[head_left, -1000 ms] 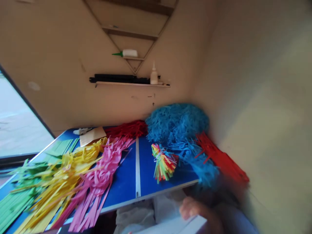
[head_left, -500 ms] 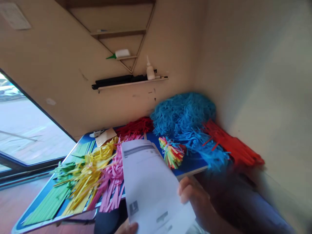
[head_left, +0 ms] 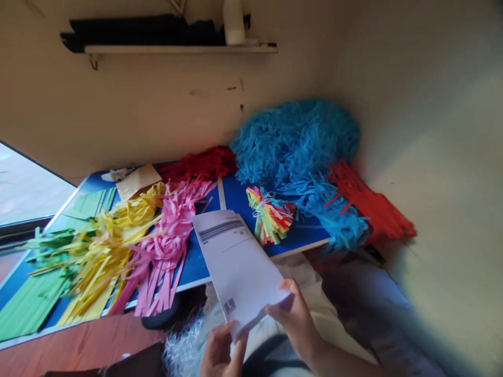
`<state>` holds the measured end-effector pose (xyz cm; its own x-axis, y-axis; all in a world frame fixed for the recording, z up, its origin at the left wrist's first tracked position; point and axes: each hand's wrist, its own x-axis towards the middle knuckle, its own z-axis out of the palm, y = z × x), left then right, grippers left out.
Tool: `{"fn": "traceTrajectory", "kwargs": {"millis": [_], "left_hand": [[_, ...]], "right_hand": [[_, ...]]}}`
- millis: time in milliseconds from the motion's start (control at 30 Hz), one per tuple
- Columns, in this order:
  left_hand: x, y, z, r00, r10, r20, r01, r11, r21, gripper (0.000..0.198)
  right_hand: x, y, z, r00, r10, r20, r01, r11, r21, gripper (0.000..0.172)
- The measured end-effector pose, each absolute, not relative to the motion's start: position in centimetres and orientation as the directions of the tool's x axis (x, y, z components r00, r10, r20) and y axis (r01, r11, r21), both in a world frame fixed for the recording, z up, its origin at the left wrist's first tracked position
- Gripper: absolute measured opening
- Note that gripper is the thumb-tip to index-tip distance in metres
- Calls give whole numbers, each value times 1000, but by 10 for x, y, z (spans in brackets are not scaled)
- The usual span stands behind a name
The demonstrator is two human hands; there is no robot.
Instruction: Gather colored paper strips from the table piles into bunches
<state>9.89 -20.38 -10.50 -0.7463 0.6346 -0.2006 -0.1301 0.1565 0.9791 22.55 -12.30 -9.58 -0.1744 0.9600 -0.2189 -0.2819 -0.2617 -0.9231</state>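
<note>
In the head view, the left hand is grasping the near left corner of a printed paper; the right hand is gripping its near right corner, with the thumb pressing along the paper's near edge; the paper is slanting away from the person, its far end showing above the near edge of the blue surface, and whether it is touching there cannot be told; dark stripes are showing near its far end, a small dark square near the left hand.

Green strips are lying by the left edge of the surface; yellow strips are lying beside them, and pink strips are coming next, hanging over the near edge; a tan card is resting near the far left corner, and dark red strips are lying along the far edge; a multicoloured bundle is sitting right of the paper, near the near edge; a blue heap is filling the far right corner, bright red strips lying against its right side.
</note>
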Motion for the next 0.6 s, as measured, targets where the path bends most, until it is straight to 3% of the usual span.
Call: {"fn": "traceTrajectory", "kwargs": {"millis": [167,300,433,600], "left_hand": [[106,-206,-119,-776,582,-241,-247,70,966,45],[99,-213,-131,-713,636,-296,-280,128,951,40],[96,-215,-135,-723,642,-254,-242,109,964,40],[102,-204,-126,-642,699,-316,-383,65,922,64]], "right_hand": [[219,-127,-97,-37,939,-342,-191,-342,-920,62],[218,-126,-96,-14,944,-331,-118,-330,-936,65],[218,-126,-95,-7,949,-316,-65,-316,-947,66],[219,-125,-93,-1,952,-306,-26,-305,-952,65]]}}
